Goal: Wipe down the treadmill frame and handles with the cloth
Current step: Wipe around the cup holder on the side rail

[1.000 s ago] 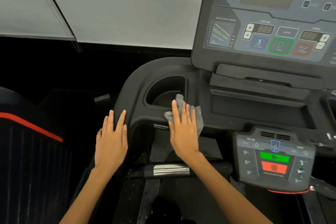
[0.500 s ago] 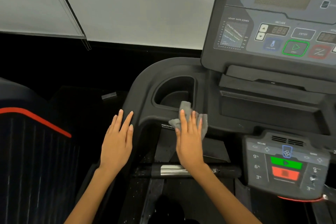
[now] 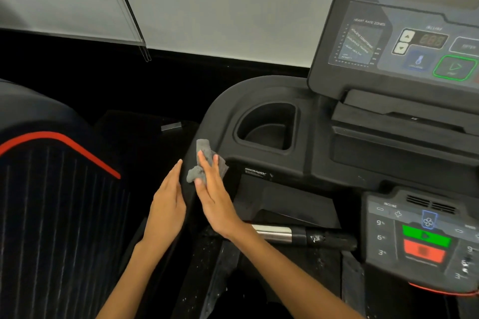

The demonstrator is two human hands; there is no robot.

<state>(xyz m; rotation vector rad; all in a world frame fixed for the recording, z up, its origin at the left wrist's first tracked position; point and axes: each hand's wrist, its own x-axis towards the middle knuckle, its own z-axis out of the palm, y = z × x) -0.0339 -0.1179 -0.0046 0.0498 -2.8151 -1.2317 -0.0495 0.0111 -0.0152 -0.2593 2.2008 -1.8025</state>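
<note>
Head view: the right hand (image 3: 215,204), fingers straight, presses one grey cloth (image 3: 203,147) flat against the frame's (image 3: 233,101) left edge, near-left of its one cup holder (image 3: 267,127). The left hand (image 3: 167,204) lies relaxed just left, holding nothing. One handle (image 3: 298,235), one console (image 3: 404,33) and one small panel (image 3: 420,235) lie right.

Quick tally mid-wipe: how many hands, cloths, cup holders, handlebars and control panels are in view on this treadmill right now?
Hands: 2, the left hand and the right hand
Grey cloth: 1
Cup holder: 1
Handlebar: 1
Control panels: 2, the upper console and the lower keypad
Total: 7
</note>
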